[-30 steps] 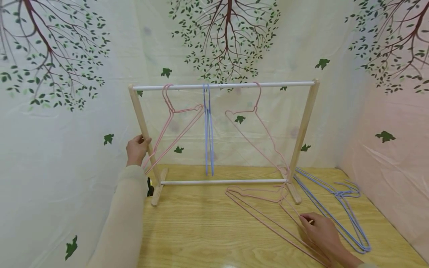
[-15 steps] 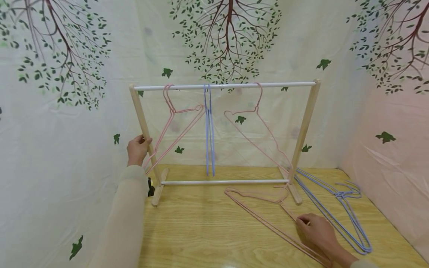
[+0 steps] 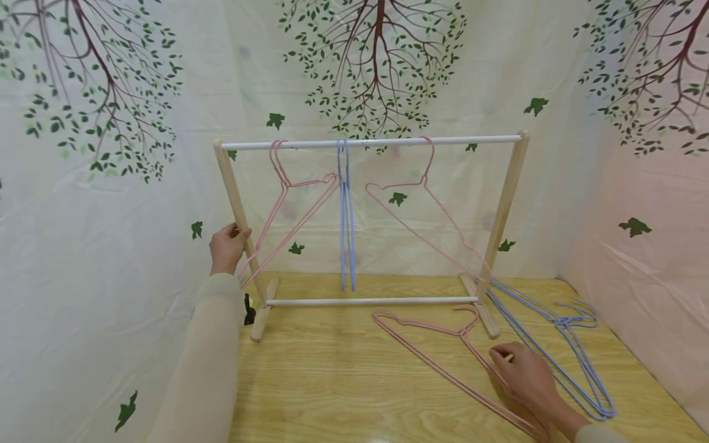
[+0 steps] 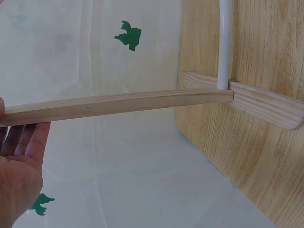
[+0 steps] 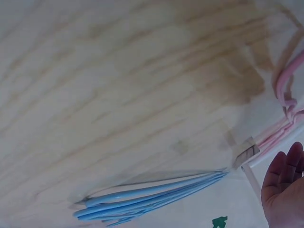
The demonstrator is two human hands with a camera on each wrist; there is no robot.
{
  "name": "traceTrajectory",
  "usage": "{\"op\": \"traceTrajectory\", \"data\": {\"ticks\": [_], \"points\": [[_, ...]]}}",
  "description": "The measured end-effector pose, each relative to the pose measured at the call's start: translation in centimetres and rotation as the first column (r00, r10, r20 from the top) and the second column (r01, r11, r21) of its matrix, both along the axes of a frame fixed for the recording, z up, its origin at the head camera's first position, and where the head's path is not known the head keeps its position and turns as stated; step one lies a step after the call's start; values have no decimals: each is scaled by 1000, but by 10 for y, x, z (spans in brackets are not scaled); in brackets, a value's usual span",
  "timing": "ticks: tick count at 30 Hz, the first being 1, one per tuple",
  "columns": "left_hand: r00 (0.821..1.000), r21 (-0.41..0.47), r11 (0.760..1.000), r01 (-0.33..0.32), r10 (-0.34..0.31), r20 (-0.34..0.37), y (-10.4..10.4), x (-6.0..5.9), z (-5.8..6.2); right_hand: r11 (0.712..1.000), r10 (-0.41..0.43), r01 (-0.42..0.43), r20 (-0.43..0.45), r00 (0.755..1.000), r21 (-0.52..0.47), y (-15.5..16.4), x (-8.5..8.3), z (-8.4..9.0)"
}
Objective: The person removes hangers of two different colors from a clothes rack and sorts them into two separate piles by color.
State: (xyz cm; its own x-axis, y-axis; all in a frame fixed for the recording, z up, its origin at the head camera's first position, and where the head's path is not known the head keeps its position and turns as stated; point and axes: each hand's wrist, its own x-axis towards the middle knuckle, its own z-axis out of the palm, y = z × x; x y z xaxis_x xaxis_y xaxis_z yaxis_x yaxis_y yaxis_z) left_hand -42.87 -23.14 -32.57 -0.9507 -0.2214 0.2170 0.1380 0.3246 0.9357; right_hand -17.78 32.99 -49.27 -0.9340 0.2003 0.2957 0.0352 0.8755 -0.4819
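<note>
A small wooden clothes rack (image 3: 235, 197) with a white top rail (image 3: 371, 142) stands on the wooden table (image 3: 343, 381). My left hand (image 3: 227, 246) grips its left post (image 4: 133, 102), with the fingers (image 4: 26, 142) behind it. On the rail hang pink hangers (image 3: 288, 203) at the left, blue hangers (image 3: 346, 221) in the middle, and a single pink hanger (image 3: 426, 209) at the right. Pink hangers (image 3: 432, 351) lie flat on the table. My right hand (image 3: 526, 378) lies over one arm of them, its fingertips (image 5: 292, 161) touching the wire (image 5: 285, 95).
Blue hangers (image 3: 559, 344) lie on the table right of my right hand, also seen as a blue bundle (image 5: 152, 199). The rack's foot (image 4: 266, 102) and its white lower bar (image 4: 224, 42) stand near the table's left edge. Tree-printed cloth walls (image 3: 111, 184) close in three sides.
My right hand has slid a little up and to the left along the pink hangers on the table, and they have shifted. The right hanging pink hanger has swung slightly. My left hand has not moved.
</note>
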Motion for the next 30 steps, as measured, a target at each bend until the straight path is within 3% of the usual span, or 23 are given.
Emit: {"op": "traceTrajectory", "data": {"ticks": [7, 13, 19, 23, 30], "points": [[1000, -6, 1000, -2, 2, -5, 0, 0, -1, 999, 13, -15, -39, 999, -49, -1, -5, 19], [1000, -2, 1000, 12, -12, -12, 1, 1, -1, 997, -20, 9, -128, 992, -80, 6, -13, 42], [1000, -17, 1000, 9, -10, -18, 2, 2, -1, 988, -62, 31, -200, 978, -154, 13, -21, 74], [1000, -15, 1000, 3, -3, -16, 3, 2, 0, 972, -135, 83, -235, 962, -218, 17, -26, 97], [1000, -10, 1000, -10, 10, -26, 2, 2, 1, 948, -209, 118, -298, 931, -294, 16, -44, 140]]}}
